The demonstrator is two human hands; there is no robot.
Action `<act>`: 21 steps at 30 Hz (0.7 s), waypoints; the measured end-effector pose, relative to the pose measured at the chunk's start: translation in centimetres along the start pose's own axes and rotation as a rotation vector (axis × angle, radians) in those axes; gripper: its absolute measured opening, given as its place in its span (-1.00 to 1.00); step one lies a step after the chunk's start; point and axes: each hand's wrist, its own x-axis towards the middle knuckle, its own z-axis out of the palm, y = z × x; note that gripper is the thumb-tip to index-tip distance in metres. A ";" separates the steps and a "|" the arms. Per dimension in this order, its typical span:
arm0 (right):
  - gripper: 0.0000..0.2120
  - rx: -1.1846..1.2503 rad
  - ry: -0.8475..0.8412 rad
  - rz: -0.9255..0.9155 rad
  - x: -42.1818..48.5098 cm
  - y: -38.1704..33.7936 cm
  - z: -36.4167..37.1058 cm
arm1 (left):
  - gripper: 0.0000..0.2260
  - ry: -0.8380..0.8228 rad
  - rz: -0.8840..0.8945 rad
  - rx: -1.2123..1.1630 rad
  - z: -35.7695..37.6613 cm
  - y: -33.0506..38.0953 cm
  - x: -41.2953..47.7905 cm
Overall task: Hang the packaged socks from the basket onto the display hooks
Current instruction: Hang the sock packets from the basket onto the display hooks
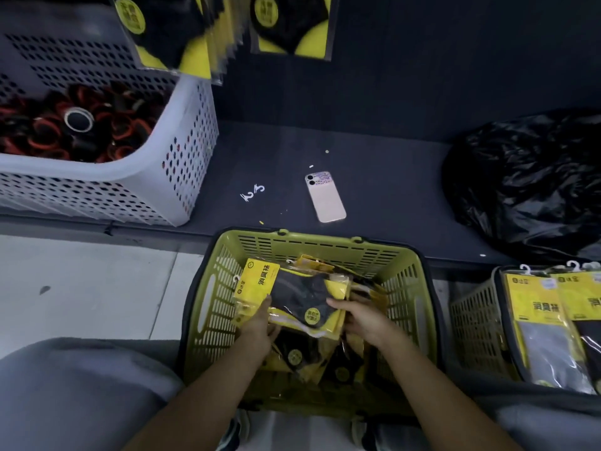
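View from above of a person's two bare forearms reaching into a green basket (318, 247) on the pale tiled floor (87, 288) in front of them. The basket is loosely filled with yellow-and-black sock packs, lying flat and overlapping.

The left hand (257, 323) and right hand (361, 320) together hold the top sock pack (302, 297), a clear packet of black socks with a yellow card header, just over the pile and inside the basket. The left hand's fingers (272, 332) curl under the packet's left side, with the thumb lying on top. The right hand grips the right side, with one digit stretched across the top. It is not clear whether they hold one packet or several stacked.

Behind the basket is a dark low shelf (374, 177). A pale phone (325, 196) lies face down on it, with two small white hooks (252, 192) nearby. At the shelf's left is a white perforated crate (182, 164) full of red-and-black items, and at its right a crumpled black bag (527, 177).

Along the top edge, hung packs (169, 30) of the same socks dangle against a dark wall. At the right edge, a second basket (474, 320) holds upright packs (533, 314) with white hooks. Grey-clad knees (81, 385) fill the lower corners.
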 end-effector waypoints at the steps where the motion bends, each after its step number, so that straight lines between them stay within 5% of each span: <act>1: -0.71 0.008 -0.021 -0.032 -0.8 -0.8 -0.2 | -0.51 -0.067 -0.018 -0.047 0.2 0.2 -0.8; 8: -0.59 -0.050 -0.103 -0.197 -7.5 -5.7 -0.8 | -0.74 -0.320 0.056 -0.118 1.8 1.0 -7.4; 14: -0.27 -0.229 0.163 -0.547 -11.9 -9.6 0.1 | -0.73 -0.450 0.287 -0.013 2.4 3.9 -13.4; 17: -0.36 -0.228 0.302 -0.757 -14.1 -12.2 2.1 | -0.63 -0.492 0.508 0.054 2.8 6.1 -16.6; 21: -0.82 -0.326 0.344 -1.060 -17.7 -16.0 5.3 | -0.51 -0.453 0.848 0.242 3.1 9.6 -21.1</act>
